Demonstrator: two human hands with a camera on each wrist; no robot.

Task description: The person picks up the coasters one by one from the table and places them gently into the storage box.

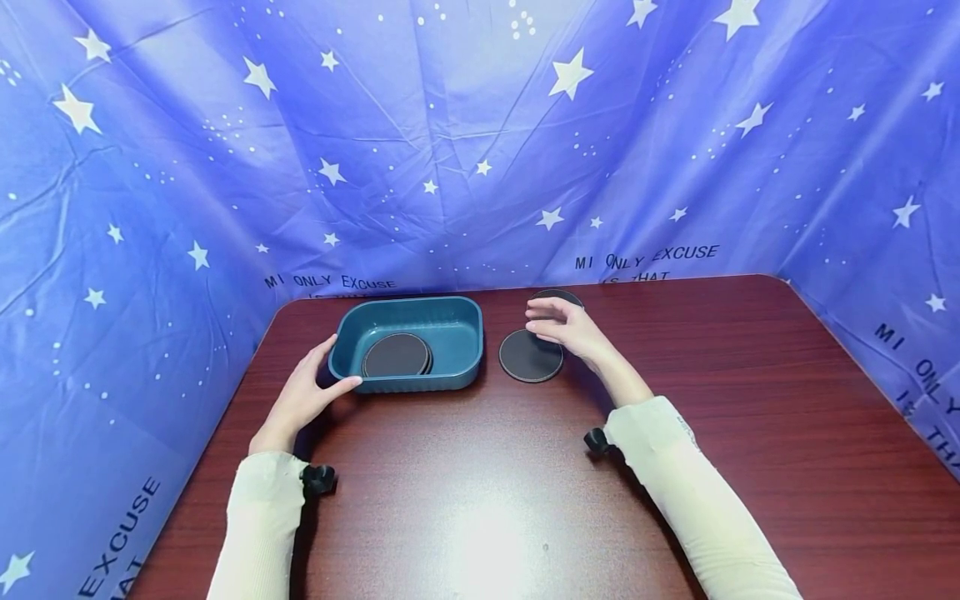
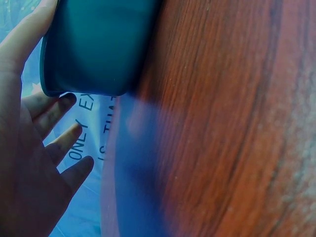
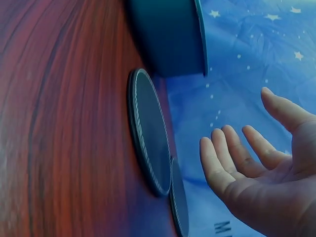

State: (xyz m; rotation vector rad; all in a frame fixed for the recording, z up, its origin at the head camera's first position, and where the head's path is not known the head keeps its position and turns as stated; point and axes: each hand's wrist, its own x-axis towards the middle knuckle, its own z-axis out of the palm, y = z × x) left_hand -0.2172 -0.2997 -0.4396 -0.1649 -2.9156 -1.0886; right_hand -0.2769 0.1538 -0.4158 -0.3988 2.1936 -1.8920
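A teal rectangular tub [image 1: 457,383] stands at the back left of the table. Inside it lies a small stack of round black coasters [image 1: 395,354] with stitched edges. My left hand [image 1: 306,387] touches the tub's near left corner, thumb along the front rim and straight, spread fingers by the left end. Just right of the tub lies a round black coaster [image 1: 528,357], whose edge looks layered in the right wrist view. Behind it is another coaster [image 3: 178,202], partly hidden by my right hand [image 1: 566,327]. That hand hovers above the coasters, fingers loosely bent and holding nothing.
The dark red wooden table [image 1: 420,467] has a rounded far edge close behind the tub and coasters. A blue curtain [image 1: 450,125] with white stars hangs around the back and both sides. Small black wrist mounts [image 1: 321,479] sit at the cuffs of both pale sleeves.
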